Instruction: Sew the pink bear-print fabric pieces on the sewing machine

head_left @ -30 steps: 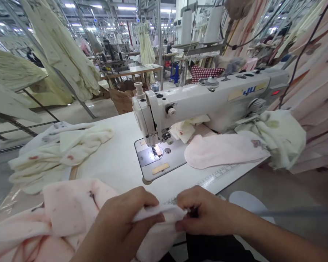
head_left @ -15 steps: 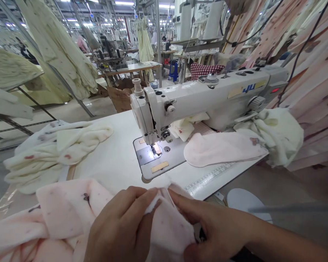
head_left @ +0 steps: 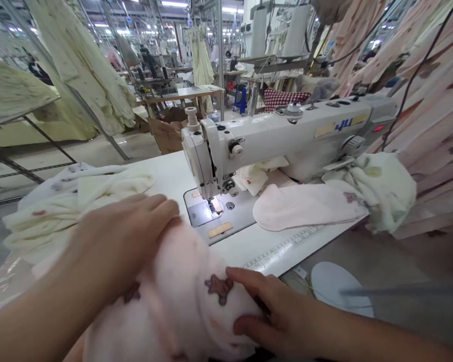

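Left hand (head_left: 124, 234) lies flat, fingers spread, on the pink printed fabric (head_left: 184, 296); right hand (head_left: 272, 314) grips its near edge, before the sewing machine (head_left: 272, 141).

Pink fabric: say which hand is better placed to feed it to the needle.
Left, probably. The left hand lies flat on the pink fabric, its fingertips close to the needle plate. The right hand holds the fabric's near edge, farther from the sewing machine.
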Demonstrator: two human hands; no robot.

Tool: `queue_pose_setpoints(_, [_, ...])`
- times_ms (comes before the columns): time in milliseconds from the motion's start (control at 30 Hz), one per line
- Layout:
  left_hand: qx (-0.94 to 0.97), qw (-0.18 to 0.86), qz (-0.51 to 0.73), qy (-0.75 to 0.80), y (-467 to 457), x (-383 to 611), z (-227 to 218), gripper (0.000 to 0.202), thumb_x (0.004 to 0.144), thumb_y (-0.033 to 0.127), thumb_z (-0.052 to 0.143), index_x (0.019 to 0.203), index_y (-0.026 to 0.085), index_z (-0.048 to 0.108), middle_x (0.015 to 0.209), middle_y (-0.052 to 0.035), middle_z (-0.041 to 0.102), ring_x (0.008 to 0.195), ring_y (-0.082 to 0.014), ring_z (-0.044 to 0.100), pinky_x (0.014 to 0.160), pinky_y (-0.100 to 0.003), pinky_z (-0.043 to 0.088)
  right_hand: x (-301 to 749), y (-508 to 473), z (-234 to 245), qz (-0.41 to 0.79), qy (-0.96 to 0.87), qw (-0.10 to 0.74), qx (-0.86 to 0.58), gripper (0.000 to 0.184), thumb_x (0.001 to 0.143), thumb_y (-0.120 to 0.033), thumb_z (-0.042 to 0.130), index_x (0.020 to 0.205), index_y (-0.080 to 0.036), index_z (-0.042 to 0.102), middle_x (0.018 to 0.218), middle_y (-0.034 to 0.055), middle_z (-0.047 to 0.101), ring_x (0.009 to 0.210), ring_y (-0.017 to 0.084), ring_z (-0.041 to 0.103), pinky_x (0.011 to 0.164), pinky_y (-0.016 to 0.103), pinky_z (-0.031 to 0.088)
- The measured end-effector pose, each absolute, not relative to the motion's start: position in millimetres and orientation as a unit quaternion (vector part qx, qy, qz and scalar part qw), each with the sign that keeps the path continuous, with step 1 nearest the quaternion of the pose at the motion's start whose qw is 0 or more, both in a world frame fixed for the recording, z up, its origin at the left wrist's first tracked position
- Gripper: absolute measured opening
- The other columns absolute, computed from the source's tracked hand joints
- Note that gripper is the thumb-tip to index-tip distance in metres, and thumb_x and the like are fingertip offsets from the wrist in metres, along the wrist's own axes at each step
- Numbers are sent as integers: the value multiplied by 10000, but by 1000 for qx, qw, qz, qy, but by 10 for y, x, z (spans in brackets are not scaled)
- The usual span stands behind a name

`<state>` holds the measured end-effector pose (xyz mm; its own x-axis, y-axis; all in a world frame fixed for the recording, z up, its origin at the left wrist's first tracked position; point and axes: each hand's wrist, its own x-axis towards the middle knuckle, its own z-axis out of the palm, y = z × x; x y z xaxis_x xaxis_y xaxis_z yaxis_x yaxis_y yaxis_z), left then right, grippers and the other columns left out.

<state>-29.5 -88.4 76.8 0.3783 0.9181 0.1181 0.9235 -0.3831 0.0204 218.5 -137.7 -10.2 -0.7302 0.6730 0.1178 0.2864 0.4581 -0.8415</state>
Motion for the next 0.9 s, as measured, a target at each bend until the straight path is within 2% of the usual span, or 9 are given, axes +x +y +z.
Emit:
queue_pose_setpoints(100, [-857,14,47,-513,-380,-131,537,183,812,188,457,682,217,583,737,-32,609,778,-233,517,676,-354,348,2261,-1383,-127,333,-869,146,-335,502,847,-255,555,1320,-281,388,1003,50,600,822,182,566,695,293,431])
queue_pose_setpoints(233, [-850,30,24,-526,-234,56,94,208,844,171,413,728,183,586,831,-80,596,868,-273,504,780,-438,352,2374,-1183,-111,231,-896,132,-355,351,875,-282,508,1225,-261,504,887,49,553,753,178,509,629,285,371])
queue_pose_setpoints(333, [-843,40,-6,-536,-312,27,-45,207,869,195,391,777,185,576,865,-80,580,883,-276,493,819,-472,338,2302,-938,-67,181,-912,134,-344,311,914,-269,434,1207,-220,526,852,53,560,744,175,501,628,287,350])
queue_pose_setpoints(533, [-836,59,-63,-541,-305,-63,-47,214,921,238,337,851,193,535,841,-39,596,858,-206,522,841,-379,376,1993,-627,-86,120,-937,52,-324,348,883,-394,527,1181,-215,544,926,58,610,801,199,535,642,302,327])
queue_pose_setpoints(633, [-807,111,-92,-573,-329,-8,12,159,892,219,393,904,174,546,910,-77,600,943,-258,509,917,-464,320,1966,-608,-122,122,-937,39,-324,339,885,-438,514,1137,-216,564,917,48,620,814,204,545,670,316,326])
queue_pose_setpoints(700, [-780,135,-110,-601,-422,64,48,154,870,199,415,920,166,557,937,-98,597,951,-293,501,869,-485,341,1980,-615,-141,122,-938,40,-323,348,888,-441,507,1153,-219,552,918,45,621,812,203,547,676,320,324])
queue_pose_setpoints(767, [-784,118,-104,-601,-575,137,32,162,860,189,420,883,171,579,943,-102,609,910,-287,522,778,-435,395,1998,-630,-158,116,-940,41,-317,361,892,-438,498,1171,-213,541,919,48,621,804,203,546,672,323,320])
queue_pose_setpoints(833, [-811,98,-86,-571,-744,178,-56,196,863,194,417,920,165,602,1044,-119,619,971,-290,537,790,-430,413,2016,-649,-168,105,-945,41,-308,367,897,-444,484,1175,-210,540,913,51,622,794,204,544,665,323,317])
queue_pose_setpoints(900, [-831,99,-79,-542,-877,172,-183,279,876,224,403,1086,153,572,1237,-143,554,1133,-305,485,895,-476,377,2040,-647,-165,100,-948,46,-298,364,898,-457,479,1157,-212,552,892,46,627,777,200,545,659,319,315])
